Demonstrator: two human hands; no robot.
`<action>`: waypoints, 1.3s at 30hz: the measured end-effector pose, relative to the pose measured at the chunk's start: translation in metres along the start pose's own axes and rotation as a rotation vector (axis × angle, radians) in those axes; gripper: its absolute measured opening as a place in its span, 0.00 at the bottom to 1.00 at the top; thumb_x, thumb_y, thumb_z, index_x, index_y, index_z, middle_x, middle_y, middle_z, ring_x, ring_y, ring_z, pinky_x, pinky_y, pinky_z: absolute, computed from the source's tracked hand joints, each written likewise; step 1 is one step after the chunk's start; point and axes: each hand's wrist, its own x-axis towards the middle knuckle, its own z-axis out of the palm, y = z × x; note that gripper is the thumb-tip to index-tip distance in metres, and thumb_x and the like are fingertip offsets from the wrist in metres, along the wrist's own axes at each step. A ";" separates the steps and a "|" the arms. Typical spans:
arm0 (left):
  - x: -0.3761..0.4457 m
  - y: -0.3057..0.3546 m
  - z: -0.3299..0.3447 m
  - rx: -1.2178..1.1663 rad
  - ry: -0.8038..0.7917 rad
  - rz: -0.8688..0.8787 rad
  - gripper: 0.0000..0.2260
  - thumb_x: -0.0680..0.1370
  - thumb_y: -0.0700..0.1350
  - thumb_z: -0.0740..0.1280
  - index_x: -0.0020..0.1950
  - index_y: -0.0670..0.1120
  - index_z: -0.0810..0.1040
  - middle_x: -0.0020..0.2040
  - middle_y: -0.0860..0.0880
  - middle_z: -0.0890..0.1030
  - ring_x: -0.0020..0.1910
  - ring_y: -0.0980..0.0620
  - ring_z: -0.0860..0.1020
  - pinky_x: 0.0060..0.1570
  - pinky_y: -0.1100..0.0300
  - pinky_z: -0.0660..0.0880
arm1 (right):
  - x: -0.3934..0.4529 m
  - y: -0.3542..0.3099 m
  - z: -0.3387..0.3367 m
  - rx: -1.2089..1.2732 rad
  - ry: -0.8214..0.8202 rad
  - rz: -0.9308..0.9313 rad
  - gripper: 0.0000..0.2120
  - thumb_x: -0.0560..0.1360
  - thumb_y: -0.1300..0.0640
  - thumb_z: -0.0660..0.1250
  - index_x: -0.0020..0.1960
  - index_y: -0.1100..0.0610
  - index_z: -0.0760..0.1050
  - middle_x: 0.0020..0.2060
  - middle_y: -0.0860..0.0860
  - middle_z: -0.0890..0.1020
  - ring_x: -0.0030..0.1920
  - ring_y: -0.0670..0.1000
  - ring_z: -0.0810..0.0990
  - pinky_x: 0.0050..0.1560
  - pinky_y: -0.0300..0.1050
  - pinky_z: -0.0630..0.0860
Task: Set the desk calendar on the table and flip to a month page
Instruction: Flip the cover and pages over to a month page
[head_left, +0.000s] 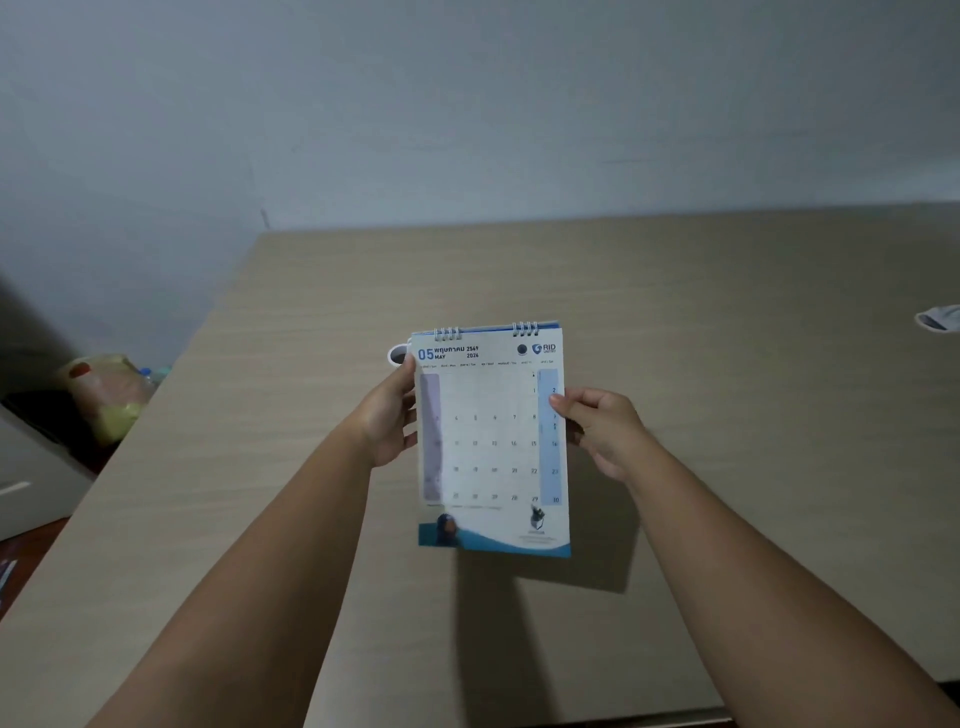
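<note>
A spiral-bound desk calendar (491, 441) is held up above the light wooden table (727, 415), its May page facing me, with the wire rings along its top edge. My left hand (387, 421) grips its left edge. My right hand (600, 426) grips its right edge, thumb on the blue Saturday column. The calendar casts a shadow on the table below it, and I cannot see its back or stand.
A white cup (397, 355) peeks out behind the calendar's top left corner. A pale object (939, 318) lies at the table's right edge. Left of the table, a plastic bag (106, 395) sits on lower furniture. A plain wall rises behind the table.
</note>
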 end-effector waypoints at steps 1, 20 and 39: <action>0.000 0.000 0.000 -0.004 -0.006 0.006 0.28 0.75 0.70 0.57 0.65 0.55 0.80 0.57 0.53 0.82 0.53 0.53 0.79 0.51 0.56 0.73 | -0.002 -0.005 -0.002 0.022 -0.046 0.031 0.03 0.75 0.61 0.69 0.47 0.61 0.80 0.43 0.57 0.84 0.39 0.52 0.81 0.43 0.44 0.78; -0.007 -0.001 0.014 0.080 0.048 0.015 0.32 0.76 0.72 0.49 0.68 0.56 0.76 0.65 0.53 0.77 0.64 0.51 0.73 0.66 0.51 0.60 | 0.025 -0.086 0.038 -0.841 0.130 -0.266 0.17 0.78 0.44 0.53 0.61 0.49 0.72 0.61 0.50 0.73 0.63 0.53 0.67 0.60 0.52 0.64; 0.018 0.067 0.015 0.065 0.235 0.119 0.20 0.81 0.59 0.54 0.54 0.47 0.79 0.46 0.47 0.84 0.49 0.46 0.80 0.61 0.50 0.74 | 0.077 -0.076 0.051 -0.308 0.181 -0.018 0.26 0.72 0.39 0.58 0.56 0.59 0.73 0.47 0.55 0.78 0.45 0.56 0.76 0.34 0.44 0.65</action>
